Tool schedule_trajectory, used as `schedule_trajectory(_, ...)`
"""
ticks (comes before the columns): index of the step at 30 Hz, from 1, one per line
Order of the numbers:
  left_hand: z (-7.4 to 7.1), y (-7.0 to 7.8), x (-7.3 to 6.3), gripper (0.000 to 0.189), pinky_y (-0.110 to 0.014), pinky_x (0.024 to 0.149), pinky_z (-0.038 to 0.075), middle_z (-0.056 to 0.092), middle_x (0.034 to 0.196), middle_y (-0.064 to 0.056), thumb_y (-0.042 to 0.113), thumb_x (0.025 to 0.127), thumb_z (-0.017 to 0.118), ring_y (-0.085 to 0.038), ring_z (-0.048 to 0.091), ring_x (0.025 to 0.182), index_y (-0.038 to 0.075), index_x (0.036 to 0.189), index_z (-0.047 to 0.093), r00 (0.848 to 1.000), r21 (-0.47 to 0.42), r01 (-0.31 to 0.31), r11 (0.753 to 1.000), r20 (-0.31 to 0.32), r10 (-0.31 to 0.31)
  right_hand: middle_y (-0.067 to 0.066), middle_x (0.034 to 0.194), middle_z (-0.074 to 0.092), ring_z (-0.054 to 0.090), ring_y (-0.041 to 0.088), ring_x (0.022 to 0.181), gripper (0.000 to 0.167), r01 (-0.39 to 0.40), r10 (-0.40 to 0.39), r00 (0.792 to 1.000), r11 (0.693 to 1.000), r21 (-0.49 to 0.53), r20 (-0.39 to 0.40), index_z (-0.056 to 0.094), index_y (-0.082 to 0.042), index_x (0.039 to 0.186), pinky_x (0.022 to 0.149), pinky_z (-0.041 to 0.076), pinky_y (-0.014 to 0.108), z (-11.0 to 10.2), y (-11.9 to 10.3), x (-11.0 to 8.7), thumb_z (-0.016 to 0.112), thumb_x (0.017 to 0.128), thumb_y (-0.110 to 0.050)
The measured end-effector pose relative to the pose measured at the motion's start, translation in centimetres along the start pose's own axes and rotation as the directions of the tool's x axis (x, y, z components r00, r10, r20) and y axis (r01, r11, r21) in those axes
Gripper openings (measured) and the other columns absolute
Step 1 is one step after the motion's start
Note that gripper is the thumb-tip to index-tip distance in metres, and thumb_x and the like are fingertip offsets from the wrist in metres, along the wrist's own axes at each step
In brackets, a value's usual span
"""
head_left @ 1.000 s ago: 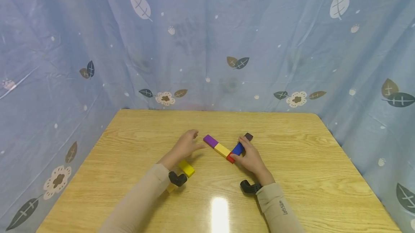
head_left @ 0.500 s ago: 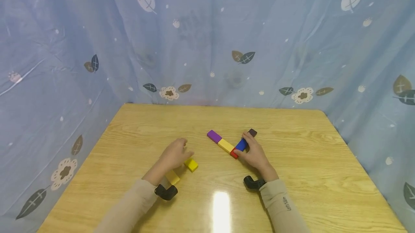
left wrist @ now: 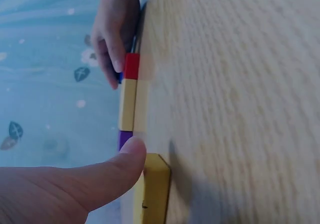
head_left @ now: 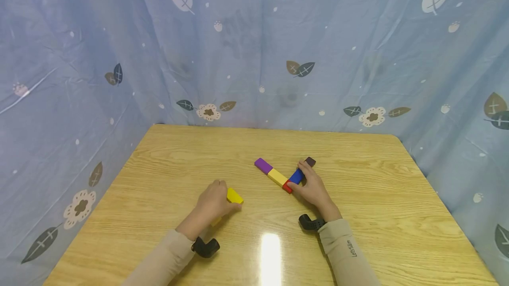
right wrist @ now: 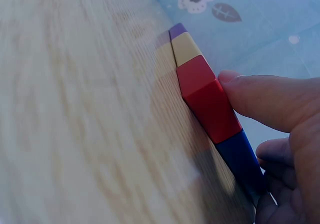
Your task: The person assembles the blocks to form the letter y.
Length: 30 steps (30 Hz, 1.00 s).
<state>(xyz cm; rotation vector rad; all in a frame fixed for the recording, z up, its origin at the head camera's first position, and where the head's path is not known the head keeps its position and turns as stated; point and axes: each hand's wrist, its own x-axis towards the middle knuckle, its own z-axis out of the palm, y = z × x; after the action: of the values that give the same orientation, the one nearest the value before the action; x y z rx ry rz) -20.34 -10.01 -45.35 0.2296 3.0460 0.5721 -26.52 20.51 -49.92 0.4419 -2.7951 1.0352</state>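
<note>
Colored blocks form a V on the table: purple (head_left: 263, 165), pale yellow (head_left: 277, 177), red (head_left: 287, 186), blue (head_left: 296, 176) and dark brown (head_left: 310, 161). My right hand (head_left: 315, 191) holds the right arm of the V, its thumb on the red block and its fingers along the blue one. In the right wrist view those fingers curl beside the blue block (right wrist: 242, 164). My left hand (head_left: 213, 201) grips a bright yellow block (head_left: 234, 196), thumb at its near side. The left wrist view shows the thumb against this block (left wrist: 156, 191); the other fingers are hidden there.
Partly under my left hand lies another pale yellow block (head_left: 216, 222). The wooden table (head_left: 191, 149) reaches back to a blue patterned curtain (head_left: 246, 47). Black wrist cameras (head_left: 205, 247) are strapped to both wrists.
My left hand has drawn back from beside the purple block toward the near left, then closed around the bright yellow block. The right hand stays on the V; the head view shifted slightly.
</note>
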Motion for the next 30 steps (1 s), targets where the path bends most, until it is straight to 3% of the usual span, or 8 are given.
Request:
schedule_trajectory(4,0.3,-0.1,0.0,0.064,-0.028,0.059,0.043,0.048,0.083,-0.006,0.045,0.065,0.084,-0.018,0.045,0.072,-0.002,0.098,0.055,1.000,-0.007,-0.015,1.000,-0.004,0.015,0.020,0.151,0.031,0.028,0.042,0.138,0.079,-0.006,0.006,1.000,1.000,0.006,-0.001,0.037,0.004,0.142,0.109,0.031,0.055,-0.2,-0.1,0.0,0.071,0.084,-0.036)
schedule_trajectory(15,0.6,-0.1,0.1,0.063,-0.030,0.065,0.049,0.050,0.087,-0.008,0.038,0.069,0.083,-0.018,0.046,0.075,-0.007,0.106,0.058,0.999,-0.011,-0.042,0.999,-0.006,0.042,0.019,0.152,0.030,0.027,0.041,0.139,0.079,-0.009,0.009,1.000,1.000,0.006,0.006,0.037,0.003,0.143,0.110,0.029,0.055,0.0,0.1,0.1,0.071,0.083,-0.037)
schedule_trajectory(24,0.6,-0.1,0.6,0.058,-0.031,0.066,0.049,0.051,0.086,-0.007,0.032,0.069,0.083,-0.017,0.047,0.074,-0.004,0.106,0.058,0.994,-0.021,-0.103,0.994,-0.031,0.102,0.019,0.152,0.030,0.027,0.041,0.139,0.078,-0.011,0.011,1.000,1.000,-0.006,0.001,0.036,0.003,0.143,0.110,0.029,0.054,0.2,0.3,0.2,0.070,0.084,-0.036)
schedule_trajectory(30,0.5,0.5,1.3,0.063,-0.030,0.068,0.049,0.054,0.095,-0.008,0.032,0.071,0.081,-0.015,0.049,0.077,-0.003,0.117,0.056,0.982,-0.049,-0.177,0.983,0.053,0.179,0.019,0.152,0.030,0.028,0.041,0.138,0.078,-0.014,0.014,1.000,1.000,-0.007,0.004,0.036,0.003,0.143,0.110,0.030,0.054,0.2,0.3,0.1,0.070,0.084,-0.037)
